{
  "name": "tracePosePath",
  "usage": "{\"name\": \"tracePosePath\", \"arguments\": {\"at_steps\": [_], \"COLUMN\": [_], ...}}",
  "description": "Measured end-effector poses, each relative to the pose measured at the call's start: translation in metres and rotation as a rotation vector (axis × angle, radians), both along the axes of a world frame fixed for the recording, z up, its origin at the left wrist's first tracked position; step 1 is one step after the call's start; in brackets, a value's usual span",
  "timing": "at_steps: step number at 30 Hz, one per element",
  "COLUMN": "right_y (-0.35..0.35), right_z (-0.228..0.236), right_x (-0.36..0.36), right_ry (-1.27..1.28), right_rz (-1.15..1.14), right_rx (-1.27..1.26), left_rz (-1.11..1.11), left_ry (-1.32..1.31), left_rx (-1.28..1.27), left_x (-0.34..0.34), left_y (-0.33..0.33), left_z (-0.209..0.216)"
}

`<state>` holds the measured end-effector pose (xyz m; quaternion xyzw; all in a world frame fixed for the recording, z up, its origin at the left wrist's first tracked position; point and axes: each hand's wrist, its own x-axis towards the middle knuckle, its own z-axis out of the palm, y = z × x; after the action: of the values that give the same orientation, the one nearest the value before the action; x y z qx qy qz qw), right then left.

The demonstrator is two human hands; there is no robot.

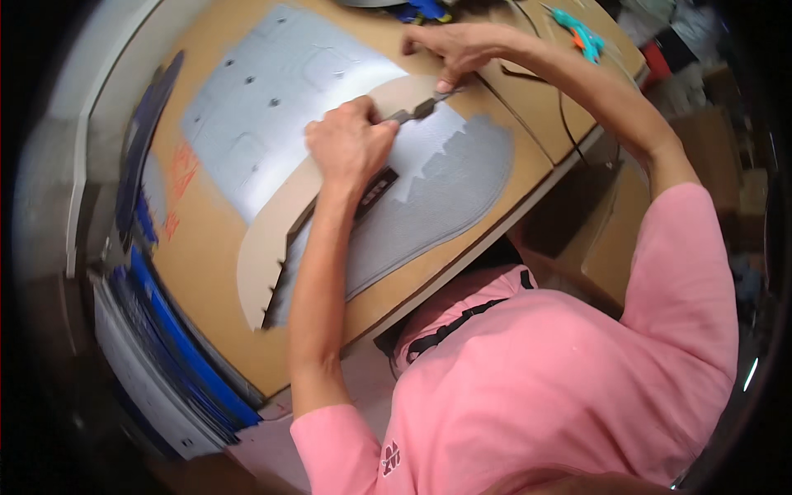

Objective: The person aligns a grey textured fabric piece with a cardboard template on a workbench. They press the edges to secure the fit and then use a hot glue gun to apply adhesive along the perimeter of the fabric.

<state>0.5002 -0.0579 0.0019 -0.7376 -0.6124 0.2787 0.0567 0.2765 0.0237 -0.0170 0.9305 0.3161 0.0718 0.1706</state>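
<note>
A curved beige panel [262, 262] with a dark notched edge strip lies across a grey mat-like sheet [450, 186] on the brown table. My left hand [351, 140] is closed on the panel at its middle, with the thumb against the dark strip. Part of the panel is hidden under that hand and forearm. At the panel's far right end, my right hand [458, 49] has its thumb on the strip's grey tip. Its index finger stretches out to the left, apart from the thumb. A small dark block [375, 194] sits along the strip beside my left wrist.
A teal and orange glue gun [582, 37] lies at the far right of the table [194, 289], near a dark cable [561, 107]. Blue and grey sheets [177, 330] stand stacked against the left edge. A blue tool [429, 10] is at the far edge. Cardboard boxes [610, 239] stand at the right.
</note>
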Motion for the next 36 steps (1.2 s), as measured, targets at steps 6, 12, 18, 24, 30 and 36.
{"name": "tracePosePath", "arguments": {"at_steps": [6,12,18,24,30,36], "right_y": [-0.006,-0.021,0.022,0.063,0.076,0.091], "right_z": [0.011,0.036,0.005,-0.015,-0.004,0.009], "right_x": [0.013,-0.093,-0.203,-0.216,-0.216,-0.213], "right_ry": [-0.083,-0.183,0.001,-0.119,-0.094,0.026], "right_rz": [0.130,0.278,0.620,0.723,0.676,0.614], "right_rx": [-0.020,0.601,0.738,0.833,0.835,0.669], "left_rz": [-0.187,-0.077,0.038,-0.071,0.034,-0.043], "left_ry": [-0.113,-0.291,-0.133,-0.176,-0.042,-0.154], "left_rx": [0.009,0.282,0.104,0.251,0.603,0.795], "left_x": [-0.011,-0.142,-0.225,-0.220,-0.207,-0.208], "left_y": [0.000,-0.001,0.000,0.009,0.015,0.028], "left_z": [0.006,0.043,0.019,0.015,0.028,0.039]}}
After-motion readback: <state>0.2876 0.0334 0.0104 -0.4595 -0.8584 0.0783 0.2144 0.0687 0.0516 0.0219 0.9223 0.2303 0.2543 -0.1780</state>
